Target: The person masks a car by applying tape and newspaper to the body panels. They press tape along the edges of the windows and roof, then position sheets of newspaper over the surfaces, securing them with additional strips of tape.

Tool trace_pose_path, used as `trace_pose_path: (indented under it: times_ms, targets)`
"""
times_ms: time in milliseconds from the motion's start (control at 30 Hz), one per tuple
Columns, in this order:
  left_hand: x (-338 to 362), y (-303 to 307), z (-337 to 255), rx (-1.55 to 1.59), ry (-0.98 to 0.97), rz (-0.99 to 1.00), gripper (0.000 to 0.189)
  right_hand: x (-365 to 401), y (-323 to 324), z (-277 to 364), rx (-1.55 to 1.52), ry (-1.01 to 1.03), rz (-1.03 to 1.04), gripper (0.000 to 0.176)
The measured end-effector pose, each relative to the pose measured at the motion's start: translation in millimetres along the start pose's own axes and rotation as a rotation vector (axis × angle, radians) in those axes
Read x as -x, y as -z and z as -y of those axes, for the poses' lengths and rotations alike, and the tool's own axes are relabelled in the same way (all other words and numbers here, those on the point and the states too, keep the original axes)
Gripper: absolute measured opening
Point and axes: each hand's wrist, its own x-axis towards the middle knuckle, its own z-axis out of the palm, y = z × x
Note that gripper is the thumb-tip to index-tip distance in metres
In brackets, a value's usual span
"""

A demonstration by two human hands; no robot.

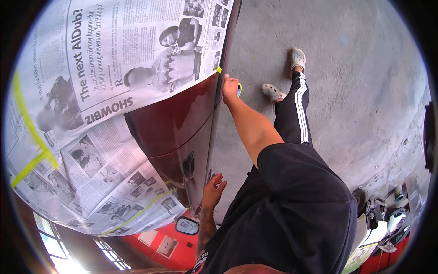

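Near the edge of a dark red car panel (175, 116), my right hand (231, 89) is closed around a roll of tape (239, 90), of which only a yellow-green and blue edge shows. A small piece of yellow-green tape (219, 69) lies just beyond it, at the newspaper's corner. Newspaper sheets (107, 59) cover much of the car, with yellow-green strips along some edges. Lower in the view, my left hand (213, 189) is beside the car's side near a dark door handle (188, 164). Its fingers are bent but apart, and nothing shows between them.
Grey concrete floor (356, 86) lies right of the car, with my feet in light clogs (297, 59) on it. A side mirror (187, 225) is at the lower middle, near a red surface (182, 253). Assorted items and containers (396, 220) are at the lower right.
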Motion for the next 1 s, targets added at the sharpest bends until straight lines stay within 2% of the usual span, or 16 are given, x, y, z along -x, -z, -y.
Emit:
trace_pose_path:
  times_ms: [100,233,300,367,433,500,533,567,600,633,667,733,767,800,900,1000]
  targets:
    - [3.7,-3.3,-16.4,0.006,0.003,-0.007,0.046,30.8,-3.9,38.9,0.09,0.046,-0.01,0.048]
    - [-0.2,-11.9,-41.2,-0.003,-0.003,0.048,0.046,69.9,8.8,78.4,0.171,0.079,0.047,0.062]
    - [-13.6,-15.0,-50.0,-0.013,-0.04,0.074,0.046,90.4,31.9,92.8,0.257,0.191,0.164,0.068]
    - [-31.7,-21.2,-55.5,-0.014,-0.09,0.084,0.046,101.9,69.5,115.2,0.422,0.377,0.38,0.072]
    - [-50.4,-23.8,-72.1,-0.022,-0.153,0.093,0.046,104.5,118.4,152.5,0.696,0.556,0.471,0.064]
    - [-71.4,-23.4,-105.1,-0.058,-0.219,0.092,0.046,60.0,174.9,185.3,0.916,0.565,0.743,0.057]
    - [-77.1,-21.5,-132.5,-0.054,-0.217,0.1,0.044,38.0,210.8,204.4,1.034,0.666,0.707,0.049]
    - [-87.6,-22.4,-156.1,-0.069,-0.263,0.109,0.045,13.3,248.2,226.7,1.153,0.651,0.682,0.046]
    - [-98.0,-22.9,-180.2,-0.086,-0.309,0.115,0.045,-7.8,291.9,248.3,1.176,0.667,0.556,0.042]
    - [-106.9,-22.5,-203.0,-0.105,-0.35,0.123,0.045,-2.2,333.5,282.8,1.11,0.578,0.399,0.039]
    - [-112.6,-20.6,-232.0,-0.165,-0.402,0.129,0.046,-37.2,378.1,294.4,1.054,0.69,0.268,0.036]
    - [-116.3,-19.0,-299.6,-0.271,-0.496,0.137,0.047,-46.2,455.8,339.4,0.8,0.751,-0.074,0.03]
    - [-120.0,-21.6,-328.7,-0.266,-0.523,0.162,0.046,-40.5,483.8,362.5,0.614,0.681,-0.14,0.027]
    - [-123.9,-22.8,-356.7,-0.263,-0.548,0.187,0.045,-23.8,504.0,386.5,0.424,0.609,-0.196,0.025]
    - [-147.2,-30.6,-425.1,-0.368,-0.724,0.225,0.045,-1.6,533.5,430.7,0.259,0.678,-0.201,0.023]
    - [-171.5,-39.6,-483.8,-0.449,-0.83,0.275,0.046,15.5,505.1,456.1,0.232,0.714,-0.106,0.022]
